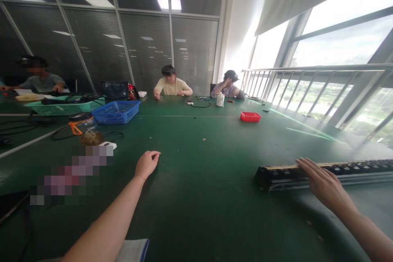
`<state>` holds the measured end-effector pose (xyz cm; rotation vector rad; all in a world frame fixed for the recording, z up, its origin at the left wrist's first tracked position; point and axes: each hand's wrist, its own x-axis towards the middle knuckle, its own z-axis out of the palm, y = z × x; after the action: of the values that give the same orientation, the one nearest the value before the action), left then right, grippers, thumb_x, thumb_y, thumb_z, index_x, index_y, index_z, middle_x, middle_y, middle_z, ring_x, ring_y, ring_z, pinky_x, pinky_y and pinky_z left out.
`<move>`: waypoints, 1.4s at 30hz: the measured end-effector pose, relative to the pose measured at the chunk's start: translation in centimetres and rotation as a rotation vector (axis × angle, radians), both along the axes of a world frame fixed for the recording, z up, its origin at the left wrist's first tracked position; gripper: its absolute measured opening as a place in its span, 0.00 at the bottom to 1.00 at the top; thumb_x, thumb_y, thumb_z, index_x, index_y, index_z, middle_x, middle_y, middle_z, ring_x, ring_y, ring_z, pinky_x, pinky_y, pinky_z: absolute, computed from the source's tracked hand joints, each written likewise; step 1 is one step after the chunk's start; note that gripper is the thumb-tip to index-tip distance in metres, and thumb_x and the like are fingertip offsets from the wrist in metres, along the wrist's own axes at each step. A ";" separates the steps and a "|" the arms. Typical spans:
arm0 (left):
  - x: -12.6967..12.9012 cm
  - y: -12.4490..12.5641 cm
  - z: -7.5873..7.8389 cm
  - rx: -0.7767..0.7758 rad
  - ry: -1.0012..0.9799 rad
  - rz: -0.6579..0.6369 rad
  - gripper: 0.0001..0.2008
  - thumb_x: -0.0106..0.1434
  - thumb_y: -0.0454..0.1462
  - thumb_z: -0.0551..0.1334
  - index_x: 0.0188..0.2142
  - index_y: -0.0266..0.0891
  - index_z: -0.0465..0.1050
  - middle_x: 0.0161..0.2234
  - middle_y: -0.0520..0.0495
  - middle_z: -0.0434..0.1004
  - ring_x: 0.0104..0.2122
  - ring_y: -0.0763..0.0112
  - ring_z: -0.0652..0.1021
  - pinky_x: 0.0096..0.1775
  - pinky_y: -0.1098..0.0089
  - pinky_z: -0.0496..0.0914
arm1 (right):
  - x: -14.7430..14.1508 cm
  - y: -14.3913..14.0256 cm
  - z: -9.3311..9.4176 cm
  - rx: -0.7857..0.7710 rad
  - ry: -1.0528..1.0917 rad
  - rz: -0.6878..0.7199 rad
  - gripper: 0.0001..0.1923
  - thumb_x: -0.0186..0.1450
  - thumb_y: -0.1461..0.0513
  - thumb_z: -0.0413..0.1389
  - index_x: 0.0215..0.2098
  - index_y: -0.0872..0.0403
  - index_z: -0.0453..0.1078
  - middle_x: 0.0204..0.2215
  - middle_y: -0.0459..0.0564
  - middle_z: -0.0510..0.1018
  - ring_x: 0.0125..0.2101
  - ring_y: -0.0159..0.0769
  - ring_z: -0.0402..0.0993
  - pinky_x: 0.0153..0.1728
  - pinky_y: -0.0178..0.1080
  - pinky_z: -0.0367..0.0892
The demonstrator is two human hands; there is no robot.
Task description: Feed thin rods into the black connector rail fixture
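Note:
My left hand [147, 164] rests on the green table [202, 208], left of the middle. Its fingers are curled with the tips pressed together, and whatever may be between them is too small or hidden to make out. On the right, my right hand [322, 184] lies over a long black bar-shaped object [282, 176], fingers stretched out and touching its top. A gold-coloured strip runs along that object, with a row of openings or pale parts farther right; its far end leaves the view. Under my left forearm shows the corner of a white sheet or booklet [133, 249] with a blue edge.
A blue basket [116, 114], a green basket [64, 108] and a jar with an orange strap [89, 129] stand at the left. Ahead are a small red tray [250, 117] and a white container [220, 99]. Several people sit across the table.

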<state>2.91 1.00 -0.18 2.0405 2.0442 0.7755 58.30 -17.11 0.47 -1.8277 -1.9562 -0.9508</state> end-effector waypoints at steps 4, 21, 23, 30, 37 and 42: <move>0.0 -0.1 0.0 0.016 -0.002 -0.012 0.14 0.58 0.41 0.51 0.36 0.44 0.74 0.39 0.48 0.72 0.35 0.68 0.73 0.34 0.73 0.66 | -0.8 -0.5 0.6 -0.003 0.000 -0.025 0.25 0.63 0.59 0.33 0.58 0.53 0.50 0.51 0.56 0.65 0.53 0.41 0.58 0.46 0.45 0.60; 0.3 -0.1 0.0 0.005 0.011 -0.012 0.13 0.58 0.40 0.52 0.36 0.44 0.74 0.40 0.49 0.72 0.35 0.68 0.73 0.35 0.72 0.65 | 2.6 0.8 0.7 -0.394 0.283 0.036 0.28 0.55 0.40 0.44 0.30 0.51 0.72 0.27 0.52 0.77 0.27 0.41 0.74 0.24 0.36 0.66; 0.3 0.0 0.0 0.001 0.011 -0.013 0.13 0.58 0.40 0.52 0.36 0.44 0.74 0.40 0.49 0.72 0.36 0.68 0.73 0.35 0.72 0.65 | 1.0 0.9 1.2 -0.382 0.289 0.049 0.29 0.55 0.39 0.43 0.30 0.51 0.72 0.27 0.52 0.77 0.26 0.41 0.74 0.23 0.37 0.66; 0.4 -0.2 0.2 -0.014 0.006 -0.001 0.13 0.58 0.40 0.51 0.36 0.44 0.74 0.40 0.49 0.72 0.36 0.68 0.73 0.35 0.72 0.65 | -8.2 2.0 1.9 -0.374 0.239 0.204 0.24 0.62 0.46 0.41 0.32 0.51 0.71 0.29 0.50 0.76 0.27 0.35 0.73 0.26 0.35 0.66; 0.5 -0.3 0.4 -0.011 -0.001 0.000 0.13 0.58 0.40 0.51 0.36 0.44 0.74 0.39 0.49 0.72 0.35 0.69 0.73 0.35 0.73 0.65 | -19.1 4.0 2.7 -0.472 0.110 0.359 0.17 0.66 0.56 0.41 0.35 0.53 0.69 0.30 0.49 0.74 0.28 0.31 0.72 0.27 0.31 0.64; 0.5 -0.3 0.0 0.009 0.000 -0.024 0.13 0.58 0.39 0.51 0.35 0.44 0.74 0.40 0.49 0.72 0.36 0.68 0.73 0.37 0.71 0.66 | -25.7 4.2 3.2 -0.506 0.035 0.299 0.11 0.64 0.59 0.46 0.31 0.54 0.68 0.27 0.46 0.72 0.24 0.31 0.72 0.20 0.30 0.59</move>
<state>3.42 0.69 -0.22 2.0659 2.0161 0.7825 32.62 -12.86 3.65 -1.6841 -2.5204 -0.3482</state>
